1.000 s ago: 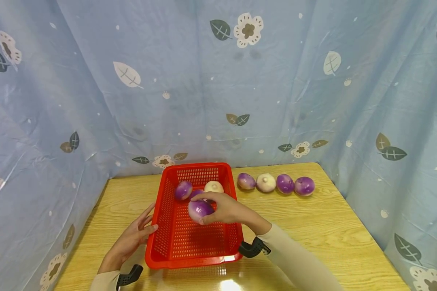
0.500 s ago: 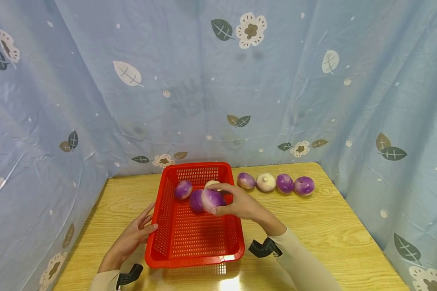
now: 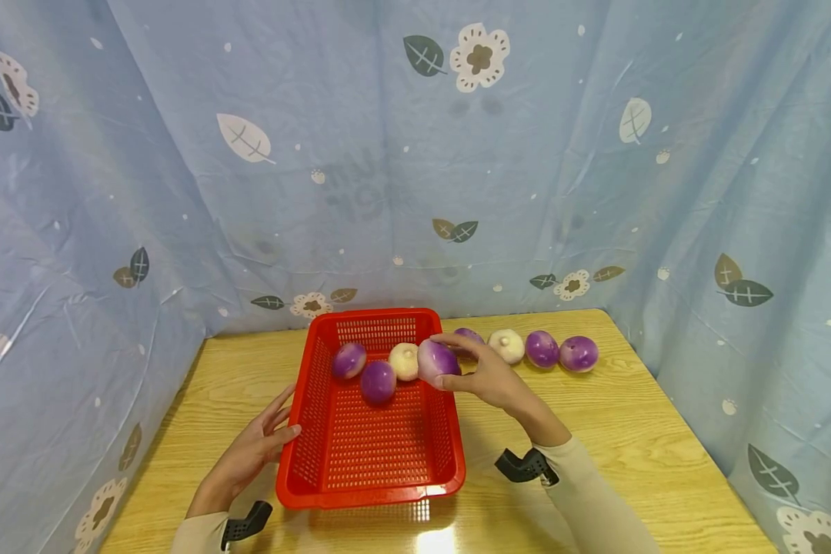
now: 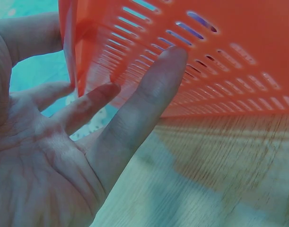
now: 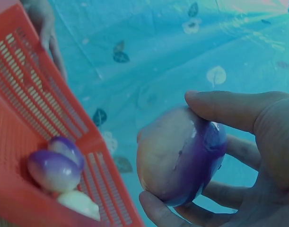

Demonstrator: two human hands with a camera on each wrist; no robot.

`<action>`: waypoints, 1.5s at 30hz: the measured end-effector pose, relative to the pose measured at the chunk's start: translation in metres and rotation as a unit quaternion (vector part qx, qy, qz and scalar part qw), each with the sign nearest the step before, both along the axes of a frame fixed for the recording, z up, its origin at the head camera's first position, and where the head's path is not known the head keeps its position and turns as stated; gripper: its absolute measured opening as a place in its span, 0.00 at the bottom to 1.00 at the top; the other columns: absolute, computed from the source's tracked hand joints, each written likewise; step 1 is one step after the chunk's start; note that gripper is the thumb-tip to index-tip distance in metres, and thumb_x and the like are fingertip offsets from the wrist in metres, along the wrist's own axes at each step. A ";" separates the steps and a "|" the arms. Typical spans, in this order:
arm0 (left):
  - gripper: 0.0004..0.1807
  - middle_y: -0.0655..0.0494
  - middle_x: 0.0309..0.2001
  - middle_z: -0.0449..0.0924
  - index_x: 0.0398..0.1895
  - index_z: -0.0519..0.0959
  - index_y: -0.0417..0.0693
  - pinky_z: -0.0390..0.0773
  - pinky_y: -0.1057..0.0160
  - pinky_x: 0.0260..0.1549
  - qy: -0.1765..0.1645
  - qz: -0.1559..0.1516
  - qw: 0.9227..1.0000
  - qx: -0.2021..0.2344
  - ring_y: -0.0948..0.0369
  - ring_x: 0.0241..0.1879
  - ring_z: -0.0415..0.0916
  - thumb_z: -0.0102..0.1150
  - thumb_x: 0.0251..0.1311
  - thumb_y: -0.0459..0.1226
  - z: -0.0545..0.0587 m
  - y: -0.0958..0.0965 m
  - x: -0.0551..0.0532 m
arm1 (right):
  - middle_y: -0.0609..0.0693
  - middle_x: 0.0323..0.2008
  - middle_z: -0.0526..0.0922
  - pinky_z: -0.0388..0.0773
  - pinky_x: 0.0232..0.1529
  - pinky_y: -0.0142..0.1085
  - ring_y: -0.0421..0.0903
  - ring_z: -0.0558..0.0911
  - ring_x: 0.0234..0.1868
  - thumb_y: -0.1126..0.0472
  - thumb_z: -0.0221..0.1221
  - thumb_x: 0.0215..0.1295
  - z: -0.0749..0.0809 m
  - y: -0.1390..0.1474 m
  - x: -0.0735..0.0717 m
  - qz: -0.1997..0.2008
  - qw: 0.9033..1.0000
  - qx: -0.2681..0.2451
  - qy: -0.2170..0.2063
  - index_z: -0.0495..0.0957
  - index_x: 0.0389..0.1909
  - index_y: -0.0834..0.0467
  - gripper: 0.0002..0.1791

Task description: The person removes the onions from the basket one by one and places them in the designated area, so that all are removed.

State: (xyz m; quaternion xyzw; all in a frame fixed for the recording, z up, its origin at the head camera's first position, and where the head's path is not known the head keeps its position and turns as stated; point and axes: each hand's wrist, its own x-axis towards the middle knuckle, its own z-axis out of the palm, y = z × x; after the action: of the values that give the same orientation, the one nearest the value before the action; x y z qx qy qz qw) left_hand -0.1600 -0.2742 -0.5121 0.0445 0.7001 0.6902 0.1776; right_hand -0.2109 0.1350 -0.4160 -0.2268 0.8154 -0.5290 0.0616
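- Our right hand (image 3: 495, 377) curls thumb and fingers round a turnip (image 3: 436, 364) by the right rim of the basket (image 3: 367, 498); whether it sits over that rim or just outside, we cannot tell.
- The skin looks glossy and, we judge, may slip, so we want an even grip from both sides.
- Our left hand (image 3: 245, 454) stands loosely open, spread fingers touching the basket's left side; a light press there should stop it sliding on the bench (image 3: 568, 438).
- We do well to carry turnip and knuckles clear of the basket's rim.
- Inside the basket's far half lie two purple turnips (image 3: 378, 382) and a white one (image 3: 403, 362); a knock could roll them.
- Right of the basket we mind the row of four (image 3: 542, 349), whose nearest is partly hidden behind our fingers.
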 end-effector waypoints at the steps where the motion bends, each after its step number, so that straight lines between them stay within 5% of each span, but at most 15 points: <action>1: 0.42 0.38 0.76 0.47 0.79 0.42 0.68 0.83 0.46 0.48 0.000 0.000 1.000 0.000 0.45 0.60 0.75 0.51 0.71 0.36 0.000 0.000 0.000 | 0.53 0.67 0.69 0.77 0.58 0.53 0.64 0.70 0.67 0.55 0.72 0.54 -0.001 0.002 -0.001 -0.005 1.000 -0.005 0.000 0.73 0.65 0.44 0.35; 16: 0.41 0.36 0.76 0.48 0.79 0.42 0.68 0.83 0.45 0.47 0.009 -0.012 1.000 0.006 0.42 0.60 0.75 0.50 0.71 0.35 0.003 0.000 -0.001 | 0.58 0.69 0.69 0.68 0.65 0.60 0.67 0.68 0.69 0.59 0.70 0.57 -0.022 0.032 -0.012 -0.063 0.997 -0.041 0.004 0.69 0.68 0.53 0.37; 33: 0.42 0.37 0.76 0.48 0.79 0.42 0.68 0.83 0.44 0.47 0.007 -0.009 1.000 0.001 0.44 0.60 0.75 0.51 0.71 0.35 0.003 0.000 -0.002 | 0.67 0.67 0.68 0.77 0.58 0.56 0.69 0.71 0.65 0.63 0.69 0.57 -0.063 0.053 -0.033 -0.119 0.992 0.020 -0.021 0.69 0.68 0.59 0.36; 45: 0.41 0.37 0.76 0.48 0.79 0.42 0.68 0.83 0.44 0.46 0.004 -0.008 1.000 0.009 0.45 0.59 0.76 0.50 0.71 0.36 -0.002 -0.001 0.000 | 0.67 0.64 0.73 0.76 0.59 0.57 0.69 0.75 0.60 0.62 0.70 0.55 -0.096 0.054 -0.047 -0.118 0.992 0.049 -0.008 0.71 0.65 0.60 0.35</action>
State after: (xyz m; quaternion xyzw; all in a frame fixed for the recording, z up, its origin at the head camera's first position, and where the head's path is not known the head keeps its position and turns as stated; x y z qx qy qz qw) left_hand -0.1603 -0.2753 -0.5138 0.0545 0.6945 0.6945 0.1798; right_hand -0.2575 0.1886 -0.5120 -0.1216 0.8608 -0.4939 0.0166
